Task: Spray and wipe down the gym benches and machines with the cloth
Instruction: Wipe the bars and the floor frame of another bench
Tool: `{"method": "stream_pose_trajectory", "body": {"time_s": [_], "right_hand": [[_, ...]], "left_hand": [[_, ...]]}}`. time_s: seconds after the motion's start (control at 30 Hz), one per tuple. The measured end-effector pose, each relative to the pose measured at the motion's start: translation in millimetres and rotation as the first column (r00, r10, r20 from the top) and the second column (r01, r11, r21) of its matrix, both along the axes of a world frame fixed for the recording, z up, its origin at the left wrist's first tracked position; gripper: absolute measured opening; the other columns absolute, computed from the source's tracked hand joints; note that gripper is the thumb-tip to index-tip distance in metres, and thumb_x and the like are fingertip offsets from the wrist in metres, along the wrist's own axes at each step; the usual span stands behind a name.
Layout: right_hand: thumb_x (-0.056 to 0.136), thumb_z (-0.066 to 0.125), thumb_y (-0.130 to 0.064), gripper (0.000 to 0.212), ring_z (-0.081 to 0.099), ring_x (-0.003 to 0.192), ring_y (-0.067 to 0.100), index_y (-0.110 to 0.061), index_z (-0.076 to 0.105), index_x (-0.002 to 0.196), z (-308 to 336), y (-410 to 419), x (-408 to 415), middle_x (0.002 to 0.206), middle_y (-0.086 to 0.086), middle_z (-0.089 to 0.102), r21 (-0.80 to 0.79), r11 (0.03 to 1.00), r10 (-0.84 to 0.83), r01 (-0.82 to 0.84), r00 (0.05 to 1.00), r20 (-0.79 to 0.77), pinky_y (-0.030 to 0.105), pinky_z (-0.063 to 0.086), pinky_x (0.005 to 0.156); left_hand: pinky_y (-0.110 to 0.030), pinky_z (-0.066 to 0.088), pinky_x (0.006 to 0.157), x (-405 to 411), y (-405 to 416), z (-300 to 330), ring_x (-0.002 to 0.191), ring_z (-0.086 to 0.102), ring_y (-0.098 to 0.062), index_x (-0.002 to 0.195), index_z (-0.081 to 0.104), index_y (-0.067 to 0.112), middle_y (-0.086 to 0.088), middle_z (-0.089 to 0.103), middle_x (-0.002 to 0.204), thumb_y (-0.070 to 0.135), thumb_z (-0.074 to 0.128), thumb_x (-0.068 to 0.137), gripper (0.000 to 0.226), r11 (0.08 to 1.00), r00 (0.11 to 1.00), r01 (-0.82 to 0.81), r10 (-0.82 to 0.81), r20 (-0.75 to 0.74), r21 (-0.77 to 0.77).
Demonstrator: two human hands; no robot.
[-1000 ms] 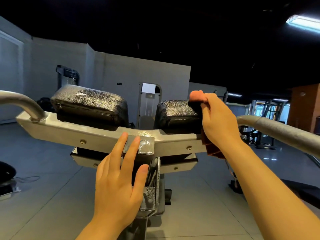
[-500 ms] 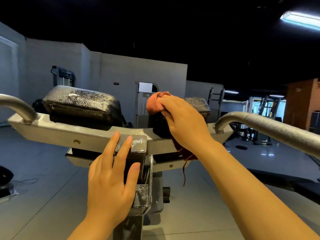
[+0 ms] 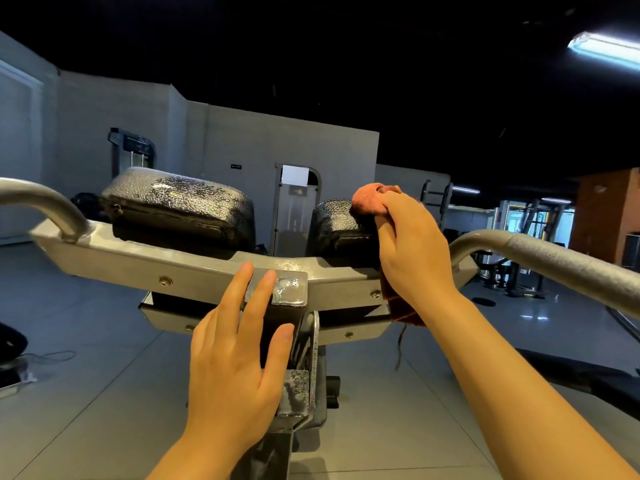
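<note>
The right hand (image 3: 412,244) grips a bunched, rust-red cloth (image 3: 372,202), fingers curled round it, and presses the wad onto the top of the right black, pebble-textured vinyl pad (image 3: 337,225) of the grey steel gym machine (image 3: 138,256). Half a second ago that same hand and cloth sat further left, over the inner end of this pad near the gap between the 2 pads; 1 second ago it sat out toward the right, much as now. So the cloth has swept in and back out again across the pad, which reads as a back-and-forth wiping stroke in progress rather than a finished pass. A loose tail of the cloth hangs below the wrist, in front of the crossbar, with a thread dangling. The left hand (image 3: 239,358) lies flat with straight, slightly spread fingers on the square metal block (image 3: 287,289) at the centre of the crossbar, holding nothing, and it has stayed there through all 3 moments, apparently steadying the frame. The left black pad (image 3: 180,206) shows a wet-looking sheen on top; whether it has been wiped I cannot tell. The curved grey handle (image 3: 561,261) on the right and its twin (image 3: 45,202) on the left are untouched by either hand. No spray bottle is in view, so my judgement is that wiping, not spraying, is the current step.
</note>
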State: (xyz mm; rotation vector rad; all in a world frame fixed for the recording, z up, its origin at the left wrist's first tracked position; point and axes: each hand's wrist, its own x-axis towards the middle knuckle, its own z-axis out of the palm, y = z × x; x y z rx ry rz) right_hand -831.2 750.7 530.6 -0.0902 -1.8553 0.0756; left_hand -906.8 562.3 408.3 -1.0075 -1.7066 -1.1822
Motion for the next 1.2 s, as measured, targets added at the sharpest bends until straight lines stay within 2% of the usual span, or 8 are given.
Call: {"method": "stream_pose_trajectory", "body": {"time_s": [0.2,0.43,0.6,0.73,0.83,0.97,1.07,1.2], "right_hand": [[0.094,0.049,-0.013,0.027,0.049,0.11,0.014,-0.014,0.062,0.117,-7.5,-27.5,-9.4,0.117,0.002,0.062,0.164,0.982,0.071,-0.091,0.99,0.123,0.016,0.029,0.096],[0.1,0.049,-0.016,0.033,0.043,0.127,0.017,-0.015,0.054,0.132,-2.7,-21.8,6.9,0.137,0.001,0.054,0.194,0.98,-0.004,-0.046,0.968,0.251,0.013,0.024,0.096],[0.101,0.042,-0.015,0.024,0.043,0.094,0.001,-0.02,0.056,0.12,-0.3,9.7,26.4,0.11,-0.007,0.056,0.103,0.994,-0.04,0.023,0.985,0.165,0.003,0.031,0.073],[0.101,0.041,-0.01,0.019,0.047,0.084,0.009,-0.015,0.057,0.109,-0.6,22.9,29.9,0.095,-0.008,0.05,-0.034,0.996,-0.083,0.087,0.992,0.092,0.005,0.034,0.065],[0.097,0.045,-0.006,0.021,0.046,0.09,0.007,-0.017,0.06,0.107,-1.1,0.3,15.6,0.098,-0.01,0.052,0.031,0.999,-0.011,0.009,0.998,0.06,0.008,0.034,0.075],[0.093,0.051,-0.007,0.02,0.053,0.103,0.017,-0.016,0.064,0.105,-2.7,-41.8,-20.4,0.106,0.0,0.063,0.237,0.963,0.084,-0.132,0.976,0.202,0.031,0.039,0.094],[0.087,0.057,-0.001,0.02,0.055,0.1,0.024,-0.014,0.065,0.099,-3.3,-49.6,-30.2,0.101,0.005,0.066,0.34,0.936,0.021,-0.092,0.978,0.206,0.034,0.038,0.094],[0.084,0.06,0.0,0.031,0.054,0.116,0.03,-0.005,0.064,0.113,-10.6,-30.9,-16.8,0.119,0.012,0.065,0.407,0.913,-0.07,0.025,0.993,0.097,0.029,0.031,0.106]], "left_hand": [[-0.041,0.029,0.1,-0.5,1.1,-0.9,0.127,0.042,-0.02,0.147,0.027,0.031,0.004,0.027,0.155,0.048,0.034,0.095,0.055,0.999,0.999,-0.041,0.041,-0.028,-0.003],[-0.044,0.029,0.1,0.2,1.5,-2.7,0.127,0.046,-0.027,0.147,0.028,0.029,0.0,0.029,0.155,0.044,0.036,0.094,0.055,0.997,0.997,-0.074,0.074,-0.032,-0.007],[-0.042,0.028,0.1,0.9,0.6,-3.0,0.125,0.046,-0.024,0.147,0.028,0.03,0.002,0.027,0.156,0.044,0.035,0.095,0.055,0.997,0.997,-0.071,0.071,-0.039,-0.009],[-0.043,0.03,0.097,1.3,2.1,-2.0,0.125,0.045,-0.025,0.146,0.031,0.028,-0.002,0.028,0.155,0.05,0.031,0.097,0.054,0.996,0.995,-0.089,0.088,-0.052,-0.014],[-0.044,0.031,0.097,0.5,3.2,-2.4,0.128,0.042,-0.023,0.146,0.031,0.028,-0.002,0.026,0.156,0.054,0.027,0.098,0.055,0.996,0.995,-0.089,0.087,-0.054,-0.021],[-0.042,0.033,0.095,-0.9,3.2,-3.4,0.13,0.04,-0.022,0.146,0.032,0.028,-0.002,0.027,0.156,0.044,0.036,0.094,0.055,0.996,0.994,-0.093,0.092,-0.059,-0.016],[-0.042,0.032,0.096,-2.2,2.2,-3.5,0.131,0.038,-0.02,0.147,0.03,0.027,-0.001,0.027,0.156,0.044,0.036,0.094,0.055,0.997,0.995,-0.081,0.08,-0.062,-0.007],[-0.042,0.031,0.097,-2.8,1.0,-3.0,0.129,0.041,-0.02,0.147,0.029,0.029,0.002,0.026,0.155,0.043,0.037,0.094,0.056,0.998,0.996,-0.056,0.055,-0.07,0.0]]}}
